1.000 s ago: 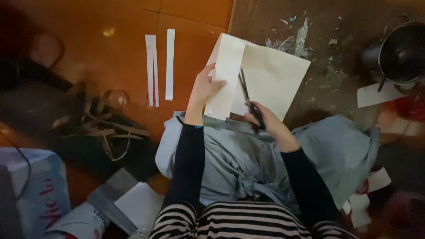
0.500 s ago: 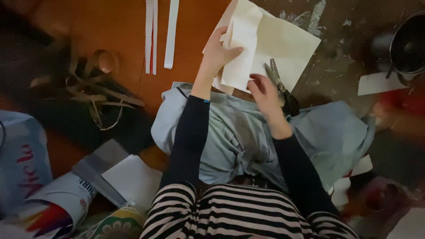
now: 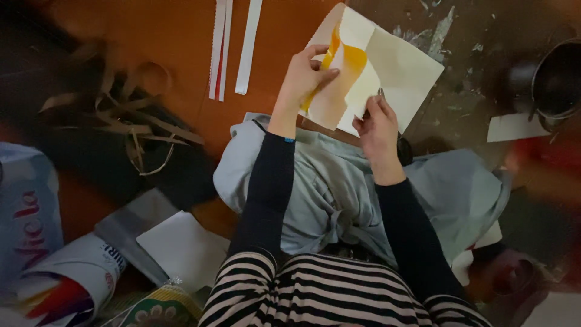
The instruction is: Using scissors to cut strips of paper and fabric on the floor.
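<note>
A large cream paper sheet (image 3: pixel 396 69) with an orange underside lies over my lap and the floor. My left hand (image 3: pixel 301 79) pinches a strip being cut from its left side, which curls and shows orange. My right hand (image 3: pixel 376 121) grips dark-handled scissors (image 3: pixel 399 145), their blades hidden in the paper beside my thumb. Both forearms wear dark sleeves, and pale blue-grey fabric (image 3: pixel 339 194) covers my lap.
Two cut paper strips (image 3: pixel 233 45) lie on the orange floor ahead. A tangle of brown strips (image 3: pixel 130 124) sits left. A dark metal pot (image 3: pixel 557 82) stands far right. Printed paper bags (image 3: pixel 54 272) and a white sheet (image 3: pixel 181 248) lie at lower left.
The view shifted closer to the sheet. The cut strip has curled over, exposing its orange side, and my right hand with the scissors has moved further into the paper.
</note>
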